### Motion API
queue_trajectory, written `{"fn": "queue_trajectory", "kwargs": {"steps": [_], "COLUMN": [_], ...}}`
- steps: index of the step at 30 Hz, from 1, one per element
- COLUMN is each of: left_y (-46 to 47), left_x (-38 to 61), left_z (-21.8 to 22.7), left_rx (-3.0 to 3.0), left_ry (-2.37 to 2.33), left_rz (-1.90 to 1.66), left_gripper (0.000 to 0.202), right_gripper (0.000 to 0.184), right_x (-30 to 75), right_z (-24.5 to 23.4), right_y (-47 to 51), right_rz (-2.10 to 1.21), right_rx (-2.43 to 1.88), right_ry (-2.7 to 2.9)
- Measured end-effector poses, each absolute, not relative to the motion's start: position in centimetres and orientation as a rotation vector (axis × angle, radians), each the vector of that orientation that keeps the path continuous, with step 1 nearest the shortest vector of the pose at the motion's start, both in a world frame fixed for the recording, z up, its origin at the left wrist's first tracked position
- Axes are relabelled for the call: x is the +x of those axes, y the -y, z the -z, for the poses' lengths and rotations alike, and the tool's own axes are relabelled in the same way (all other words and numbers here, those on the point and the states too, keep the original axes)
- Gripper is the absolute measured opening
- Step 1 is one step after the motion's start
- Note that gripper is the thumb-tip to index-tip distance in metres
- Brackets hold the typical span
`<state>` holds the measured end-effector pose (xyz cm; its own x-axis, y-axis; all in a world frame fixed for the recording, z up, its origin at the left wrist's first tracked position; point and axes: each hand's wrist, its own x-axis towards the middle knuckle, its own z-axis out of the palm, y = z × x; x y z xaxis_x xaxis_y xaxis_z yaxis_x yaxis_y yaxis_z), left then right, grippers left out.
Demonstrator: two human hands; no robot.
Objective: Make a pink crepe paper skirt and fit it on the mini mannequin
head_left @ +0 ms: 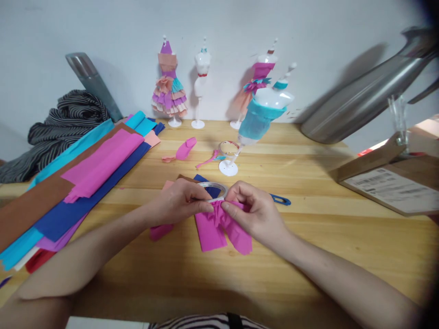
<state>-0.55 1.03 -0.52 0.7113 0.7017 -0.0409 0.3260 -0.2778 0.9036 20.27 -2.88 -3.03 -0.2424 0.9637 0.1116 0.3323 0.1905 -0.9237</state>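
Between my hands is a gathered strip of magenta crepe paper (240, 235), bunched into pleats along its top edge. My left hand (180, 201) pinches the left end of the pleats between thumb and fingers. With thumb and fingertips, my right hand (257, 210) grips the same edge a little to the right. Just behind the fingertips is a roll of clear tape (223, 188); I cannot tell whether it touches them. A flat magenta paper piece (209, 235) shows below the pleats. Nearest beyond the hands stands a small mannequin (264, 114) wrapped in turquoise paper.
Folded crepe sheets (85, 183) in several colours cover the left side, beside a striped cloth (65, 121). Other small mannequins (198, 98) line the wall. A blue plastic handle (281, 199) lies right of my hands. A steel jug (363, 91) and cardboard box (387, 183) stand right.
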Motion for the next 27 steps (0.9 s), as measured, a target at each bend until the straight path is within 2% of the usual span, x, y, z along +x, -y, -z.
{"fn": "queue_trajectory", "kwargs": {"steps": [6,11,14,22,27], "left_y": [-1.0,-1.1,-1.2,-1.8,-2.7], "left_x": [-0.6,-0.7,-0.6,-1.3,-1.8], "left_z": [0.5,0.4,0.4,0.6,0.5], "left_rx": [1.898,2.029,2.068,1.897,1.919], "left_ry": [-0.800,-0.668,-0.642,-0.742,-0.650], "left_rz": [-0.445,-0.516,-0.535,-0.543,-0.560], "left_gripper": [0.032,0.034,0.038,0.031,0.030], "right_gripper": [0.023,0.037,0.042,0.031,0.034], "right_x": [20.1,20.3,20.4,21.2,22.1], "right_z": [2.8,2.3,2.4,1.2,0.3], "right_y": [2.7,1.9,1.5,1.8,1.2], "right_rz": [-1.135,-1.348,-1.367,-1.094,-1.181], "right_rx": [-1.261,-1.240,-1.231,-1.225,-1.208], "right_ry": [1.607,1.470,1.453,1.661,1.722]}}
